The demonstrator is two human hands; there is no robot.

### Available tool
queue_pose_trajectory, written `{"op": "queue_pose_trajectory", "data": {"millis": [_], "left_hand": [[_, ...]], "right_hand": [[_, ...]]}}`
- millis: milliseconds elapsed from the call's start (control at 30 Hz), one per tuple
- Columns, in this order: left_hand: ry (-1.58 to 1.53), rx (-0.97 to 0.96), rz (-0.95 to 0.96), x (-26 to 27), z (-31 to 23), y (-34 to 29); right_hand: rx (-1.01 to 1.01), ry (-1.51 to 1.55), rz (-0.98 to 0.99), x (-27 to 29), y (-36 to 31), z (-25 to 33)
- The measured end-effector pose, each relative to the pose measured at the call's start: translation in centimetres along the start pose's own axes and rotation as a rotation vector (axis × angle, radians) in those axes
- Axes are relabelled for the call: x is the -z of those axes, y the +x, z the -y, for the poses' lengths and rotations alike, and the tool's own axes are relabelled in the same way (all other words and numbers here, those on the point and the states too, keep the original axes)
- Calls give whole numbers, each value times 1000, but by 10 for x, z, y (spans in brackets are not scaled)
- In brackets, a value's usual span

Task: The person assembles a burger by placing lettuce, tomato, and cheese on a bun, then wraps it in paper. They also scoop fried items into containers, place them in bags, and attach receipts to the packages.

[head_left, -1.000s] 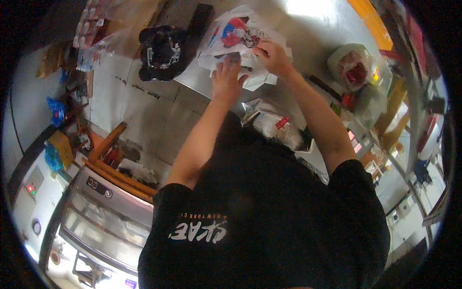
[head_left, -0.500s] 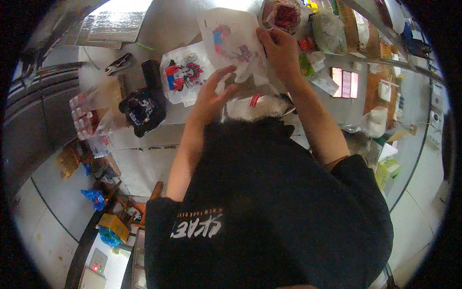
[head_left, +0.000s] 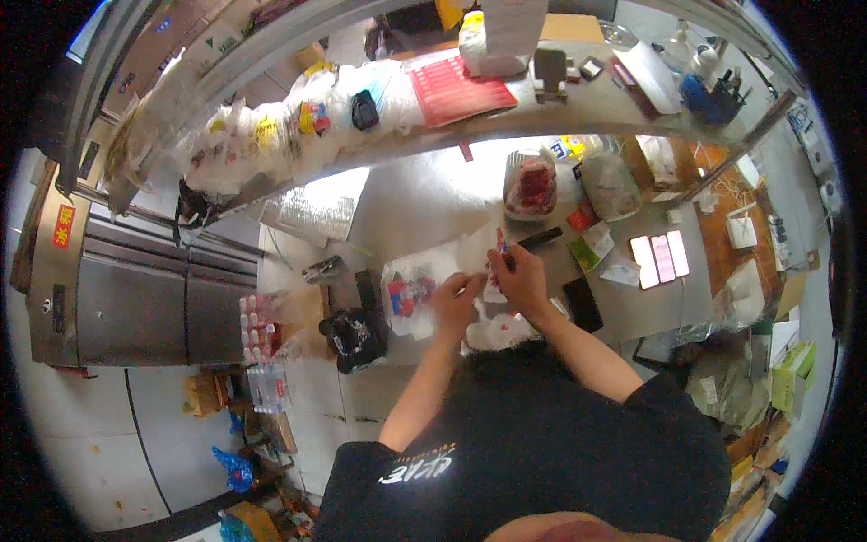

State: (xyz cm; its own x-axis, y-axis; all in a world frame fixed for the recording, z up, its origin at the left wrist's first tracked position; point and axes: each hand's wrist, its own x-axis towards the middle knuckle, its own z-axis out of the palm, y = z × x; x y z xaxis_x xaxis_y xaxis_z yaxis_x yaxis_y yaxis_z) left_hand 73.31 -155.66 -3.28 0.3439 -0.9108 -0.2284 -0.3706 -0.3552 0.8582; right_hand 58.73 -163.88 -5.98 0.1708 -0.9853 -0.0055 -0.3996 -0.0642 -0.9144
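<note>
A thin white printed bag (head_left: 476,247) is between my hands over the metal table, its lower part creased. My right hand (head_left: 518,278) is closed, pinching the bag near its right edge. On the left, my left hand (head_left: 454,305) has its fingers drawn together at the bag's other edge; the fingertips are blurred. A stack of similar white printed bags (head_left: 411,294), with a blue and red figure, lies flat beside my left hand. Close to my body, below the hands, is a crumpled white plastic packet (head_left: 498,332).
A clear bag of red contents (head_left: 531,188) stands beyond my right hand. Three lit screen panels (head_left: 658,259) lie at the right. A black bag (head_left: 354,340) sits at the table's left front edge. A loaded shelf (head_left: 388,149) spans the table's far side.
The view has tilted up, so the shelf now shows. My left hand has gone from spread fingers to closed at the bag, and both hands have come closer together. The bag is lower and partly covered.
</note>
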Motion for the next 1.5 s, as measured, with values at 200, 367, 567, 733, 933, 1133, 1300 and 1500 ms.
{"op": "queue_pose_trajectory", "data": {"millis": [200, 367, 567, 733, 933, 1133, 1300, 1500], "left_hand": [[-105, 71, -33, -8, 11, -10], [-419, 124, 53, -28, 30, 2], [-48, -130, -43, -8, 50, -8], [594, -246, 2, 35, 35, -20], [324, -679, -152, -30, 0, -2], [507, -360, -23, -40, 17, 30], [524, -462, 145, -20, 31, 41], [732, -459, 332, -28, 27, 62]], "right_hand": [[140, 97, 339, 22, -22, -16], [-146, 260, 495, 20, -27, -43], [-317, 779, 355, 59, -4, -86], [-415, 953, 331, 85, 29, -89], [170, 188, 318, 29, 0, -11], [353, -260, 419, 89, 15, -19], [158, -793, 447, 127, 28, -38], [370, -740, 524, 107, 17, 0]]}}
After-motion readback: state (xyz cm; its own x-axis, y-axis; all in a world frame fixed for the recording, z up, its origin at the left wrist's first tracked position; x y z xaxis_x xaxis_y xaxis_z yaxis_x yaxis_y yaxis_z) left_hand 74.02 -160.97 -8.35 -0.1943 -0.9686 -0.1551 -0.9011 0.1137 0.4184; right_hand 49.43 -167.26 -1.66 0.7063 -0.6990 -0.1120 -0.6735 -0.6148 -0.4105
